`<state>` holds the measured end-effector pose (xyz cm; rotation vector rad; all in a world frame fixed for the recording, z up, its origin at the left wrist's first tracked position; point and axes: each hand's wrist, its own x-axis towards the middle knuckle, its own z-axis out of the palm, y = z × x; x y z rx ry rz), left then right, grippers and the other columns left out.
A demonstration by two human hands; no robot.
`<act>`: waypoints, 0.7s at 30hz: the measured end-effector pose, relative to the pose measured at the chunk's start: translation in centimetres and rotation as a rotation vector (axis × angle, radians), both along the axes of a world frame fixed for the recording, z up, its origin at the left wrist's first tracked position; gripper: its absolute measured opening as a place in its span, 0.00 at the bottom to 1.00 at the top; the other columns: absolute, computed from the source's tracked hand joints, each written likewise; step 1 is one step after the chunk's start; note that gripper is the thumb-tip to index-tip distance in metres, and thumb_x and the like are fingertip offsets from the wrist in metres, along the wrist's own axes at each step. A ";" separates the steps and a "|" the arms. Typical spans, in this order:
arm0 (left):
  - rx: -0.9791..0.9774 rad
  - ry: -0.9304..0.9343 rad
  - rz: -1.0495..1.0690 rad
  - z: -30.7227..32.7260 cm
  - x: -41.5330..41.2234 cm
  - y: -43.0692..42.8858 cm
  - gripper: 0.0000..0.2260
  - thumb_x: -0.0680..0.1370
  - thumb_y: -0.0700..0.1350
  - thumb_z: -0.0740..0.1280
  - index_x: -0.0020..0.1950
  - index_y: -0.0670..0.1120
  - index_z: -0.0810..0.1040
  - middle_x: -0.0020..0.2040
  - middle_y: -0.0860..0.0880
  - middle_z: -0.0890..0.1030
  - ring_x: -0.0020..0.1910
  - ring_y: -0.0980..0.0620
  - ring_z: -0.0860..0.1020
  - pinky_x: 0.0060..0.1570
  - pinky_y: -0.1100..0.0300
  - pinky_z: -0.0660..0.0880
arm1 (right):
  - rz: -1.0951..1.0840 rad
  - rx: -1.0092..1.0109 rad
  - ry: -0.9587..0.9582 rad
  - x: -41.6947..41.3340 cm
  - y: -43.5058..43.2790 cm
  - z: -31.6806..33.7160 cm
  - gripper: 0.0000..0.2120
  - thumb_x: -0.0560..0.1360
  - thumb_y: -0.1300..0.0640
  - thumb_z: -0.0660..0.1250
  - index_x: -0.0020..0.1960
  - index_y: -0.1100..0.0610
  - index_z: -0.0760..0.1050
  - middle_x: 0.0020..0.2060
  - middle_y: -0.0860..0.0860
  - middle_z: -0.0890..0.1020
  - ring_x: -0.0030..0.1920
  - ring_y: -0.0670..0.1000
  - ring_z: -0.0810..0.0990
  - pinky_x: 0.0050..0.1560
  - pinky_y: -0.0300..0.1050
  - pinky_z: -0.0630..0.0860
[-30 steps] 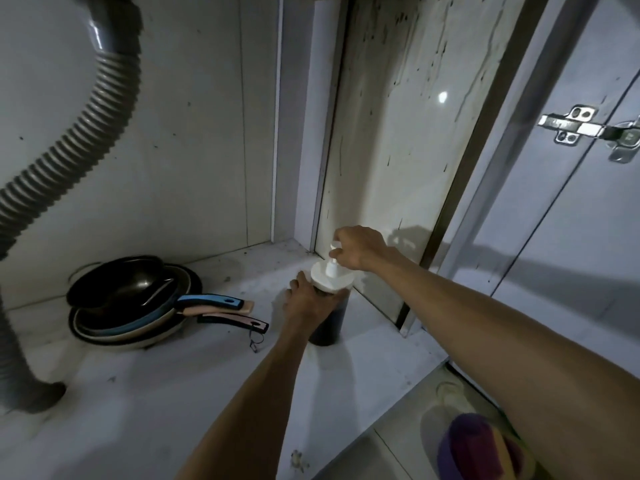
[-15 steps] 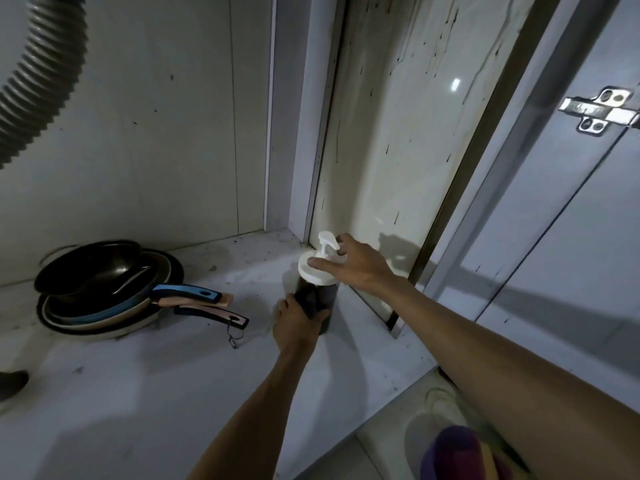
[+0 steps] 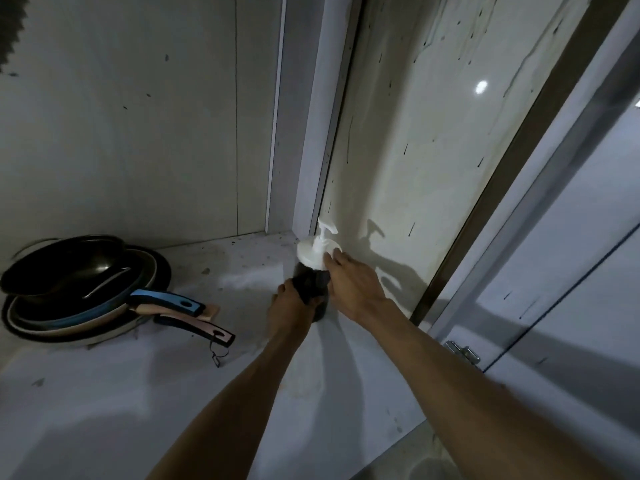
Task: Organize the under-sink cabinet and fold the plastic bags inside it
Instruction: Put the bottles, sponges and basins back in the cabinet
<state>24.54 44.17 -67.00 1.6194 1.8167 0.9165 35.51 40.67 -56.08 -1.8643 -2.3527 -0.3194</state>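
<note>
A dark pump bottle [image 3: 313, 282] with a white cap and pump head stands upright on the white cabinet floor [image 3: 138, 393], close to the stained right side wall [image 3: 415, 150]. My left hand [image 3: 289, 308] grips the bottle's lower body from the near side. My right hand [image 3: 353, 284] lies against the right edge of the white cap, fingers stretched along it. No plastic bags are in view.
A stack of dark frying pans [image 3: 76, 292] with blue, pink and black handles sits at the back left. A bit of corrugated drain hose [image 3: 8, 32] shows at the top left corner. The open cabinet door [image 3: 571, 271] with a hinge [image 3: 462, 353] stands at right.
The bottle has been moved back toward the right side wall. My right hand went from the pump head to the cap's right edge, and my left hand slid lower on the bottle.
</note>
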 end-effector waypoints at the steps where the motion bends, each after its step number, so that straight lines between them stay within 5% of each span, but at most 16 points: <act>1: -0.005 0.003 0.004 0.1 0.1 0.9 0.23 0.72 0.59 0.68 0.61 0.49 0.71 0.52 0.50 0.80 0.47 0.50 0.79 0.46 0.51 0.79 | -0.012 -0.037 -0.002 0.0 0.9 0.0 0.26 0.76 0.61 0.63 0.72 0.62 0.62 0.67 0.59 0.69 0.65 0.58 0.71 0.58 0.51 0.74; 8: -0.047 0.070 0.008 0.9 1.3 7.2 0.23 0.72 0.61 0.65 0.60 0.47 0.72 0.53 0.49 0.80 0.50 0.47 0.79 0.47 0.53 0.77 | -0.123 -0.214 0.097 0.5 6.8 -0.6 0.37 0.78 0.58 0.63 0.80 0.57 0.45 0.79 0.56 0.48 0.78 0.57 0.48 0.76 0.55 0.54; 16: -0.024 0.123 0.001 0.4 2.1 12.2 0.24 0.74 0.60 0.66 0.61 0.44 0.72 0.54 0.45 0.80 0.51 0.44 0.79 0.50 0.52 0.77 | -0.162 -0.234 0.080 1.5 11.5 -1.2 0.39 0.78 0.56 0.62 0.79 0.54 0.40 0.79 0.54 0.42 0.78 0.59 0.41 0.77 0.56 0.42; 21: -0.061 0.095 -0.055 1.3 2.1 12.9 0.21 0.76 0.59 0.65 0.61 0.44 0.74 0.52 0.45 0.80 0.49 0.46 0.79 0.45 0.57 0.73 | -0.171 -0.296 0.213 1.9 12.9 -1.2 0.40 0.78 0.57 0.61 0.79 0.48 0.38 0.79 0.48 0.40 0.78 0.60 0.45 0.77 0.59 0.48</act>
